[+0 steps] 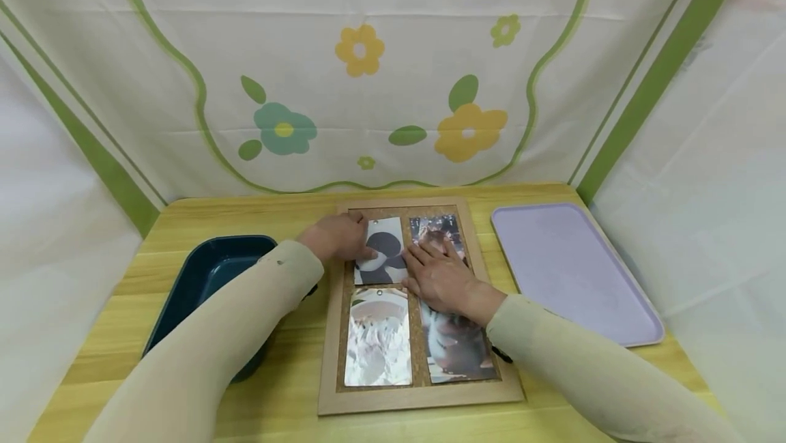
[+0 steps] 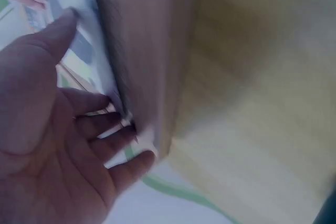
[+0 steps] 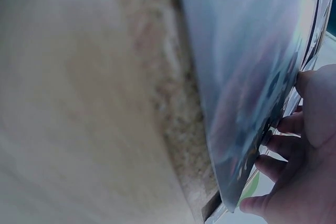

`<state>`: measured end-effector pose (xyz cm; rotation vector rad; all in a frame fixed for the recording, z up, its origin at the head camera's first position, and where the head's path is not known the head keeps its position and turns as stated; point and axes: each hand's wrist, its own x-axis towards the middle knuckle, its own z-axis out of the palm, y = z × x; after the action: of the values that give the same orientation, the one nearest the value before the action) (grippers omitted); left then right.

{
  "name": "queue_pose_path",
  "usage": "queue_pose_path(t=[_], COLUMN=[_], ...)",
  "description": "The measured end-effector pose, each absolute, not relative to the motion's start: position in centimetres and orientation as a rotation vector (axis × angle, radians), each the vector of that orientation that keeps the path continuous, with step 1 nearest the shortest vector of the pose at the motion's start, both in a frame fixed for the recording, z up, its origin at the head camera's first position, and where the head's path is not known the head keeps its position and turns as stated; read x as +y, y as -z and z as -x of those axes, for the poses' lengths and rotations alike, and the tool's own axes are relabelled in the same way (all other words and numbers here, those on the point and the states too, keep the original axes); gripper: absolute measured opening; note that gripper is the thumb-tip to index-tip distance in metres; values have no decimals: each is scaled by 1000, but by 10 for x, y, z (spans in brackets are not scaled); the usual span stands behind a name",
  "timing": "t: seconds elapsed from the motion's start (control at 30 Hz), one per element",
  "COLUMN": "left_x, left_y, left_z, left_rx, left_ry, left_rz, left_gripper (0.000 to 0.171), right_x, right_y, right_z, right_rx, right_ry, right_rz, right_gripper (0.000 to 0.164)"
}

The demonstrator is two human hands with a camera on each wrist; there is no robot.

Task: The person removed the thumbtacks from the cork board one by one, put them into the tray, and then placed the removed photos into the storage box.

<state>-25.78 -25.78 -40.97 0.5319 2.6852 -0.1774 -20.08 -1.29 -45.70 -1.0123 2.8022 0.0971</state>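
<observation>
A wood-framed corkboard [image 1: 328, 368] lies flat on the table, bearing several photo cards. My left hand [image 1: 338, 237] is at the upper-left card [image 1: 385, 244], a grey-and-white print; its thumb lies on the card and its fingers reach the board's left and far side. Across the board's middle, my right hand [image 1: 443, 280] rests with fingers extended, fingertips by that card's right edge, partly covering the upper-right card [image 1: 434, 224]. Below lie a shiny card [image 1: 377, 347] with a pin at its top and a dark print [image 1: 457, 351]. The right wrist view shows a glossy card [image 3: 236, 77] beside the fingers.
A dark teal tray [image 1: 205, 252] stands left of the board, partly behind my left sleeve. To the right lies a flat lavender tray [image 1: 552, 259]. A white curtain [image 1: 362, 108] with printed flowers hangs behind the wooden table [image 1: 295, 395].
</observation>
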Motion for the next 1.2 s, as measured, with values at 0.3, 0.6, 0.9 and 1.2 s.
queue_pose_path(t=[0.3,0.6,0.9,1.2], left_x=[-255,-260,-275,-280], left_y=[402,404,407,415], left_z=[229,210,198,190], left_rx=[2637,2637,2659,2688], left_ry=[113,3,18,6], left_rz=[-426,-392,-518,-576], left_gripper=[93,95,94,92], right_x=[-14,-15,-16,-11], right_y=[455,455,454,454], right_z=[203,205,203,200], right_rx=[2811,2810,2807,2806], right_ry=[-63,-78,-55,-19], right_rz=[1023,1021,1043,1056], right_gripper=[67,66,66,66])
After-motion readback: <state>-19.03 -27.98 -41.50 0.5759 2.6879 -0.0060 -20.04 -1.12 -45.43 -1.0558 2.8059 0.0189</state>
